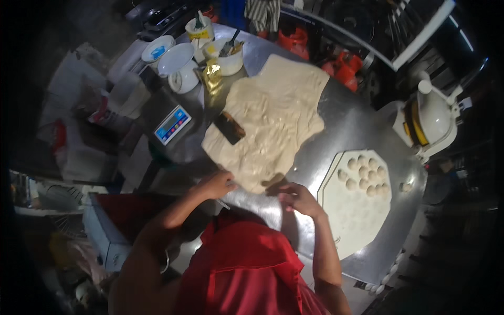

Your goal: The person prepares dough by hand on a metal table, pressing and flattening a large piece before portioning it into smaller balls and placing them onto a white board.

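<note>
While both hands point(218, 185) pinch it, dough point(273, 123) lies soft, lumpy.

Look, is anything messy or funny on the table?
The dough is a ragged, lumpy sheet, and a dark scraper lies right on top of it. One dough ball sits off the board, away from the others.

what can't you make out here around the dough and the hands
Head view only:
- Left hand at the near edge of the dough sheet: whether it grips a tool is too small to tell.
- Right hand: fingertips blurred; contact with the dough unclear.
- Dark object on the dough: kind unclear.
- Scale display: too small.
</note>
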A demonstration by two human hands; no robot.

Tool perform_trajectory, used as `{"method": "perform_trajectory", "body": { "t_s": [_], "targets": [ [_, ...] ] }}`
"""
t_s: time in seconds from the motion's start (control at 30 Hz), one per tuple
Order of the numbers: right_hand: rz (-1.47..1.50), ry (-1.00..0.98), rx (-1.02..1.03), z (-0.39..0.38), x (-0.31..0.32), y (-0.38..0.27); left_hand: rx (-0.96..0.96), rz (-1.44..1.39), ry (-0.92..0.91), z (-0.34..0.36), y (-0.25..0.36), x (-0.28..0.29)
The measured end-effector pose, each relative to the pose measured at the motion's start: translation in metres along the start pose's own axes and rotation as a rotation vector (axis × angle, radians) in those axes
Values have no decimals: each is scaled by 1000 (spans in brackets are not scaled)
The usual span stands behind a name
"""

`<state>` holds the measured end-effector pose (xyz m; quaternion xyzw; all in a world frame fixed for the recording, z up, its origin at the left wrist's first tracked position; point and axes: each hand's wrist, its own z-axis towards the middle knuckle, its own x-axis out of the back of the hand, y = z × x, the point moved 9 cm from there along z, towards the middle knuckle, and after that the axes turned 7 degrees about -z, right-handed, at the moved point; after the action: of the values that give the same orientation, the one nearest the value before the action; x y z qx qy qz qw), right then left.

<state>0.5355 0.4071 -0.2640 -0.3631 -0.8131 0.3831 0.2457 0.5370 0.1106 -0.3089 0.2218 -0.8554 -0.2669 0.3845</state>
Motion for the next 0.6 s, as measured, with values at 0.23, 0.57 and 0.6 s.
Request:
{"method": "perform_trajectory", "body": {
  "t_s": [0.23, 0.57, 0.6],
  "targets": [
    [-550, 277, 528, 103, 30, -284, -280, -64, 389, 37, -65, 62],
    [-1120, 573, 1042, 149, 99, -627, -374, -376, 435, 56, -97, 100],
    [-1210, 471, 1035, 177, 91, -609, -116, -371, 313, 61, -108, 105]
  ]
}}
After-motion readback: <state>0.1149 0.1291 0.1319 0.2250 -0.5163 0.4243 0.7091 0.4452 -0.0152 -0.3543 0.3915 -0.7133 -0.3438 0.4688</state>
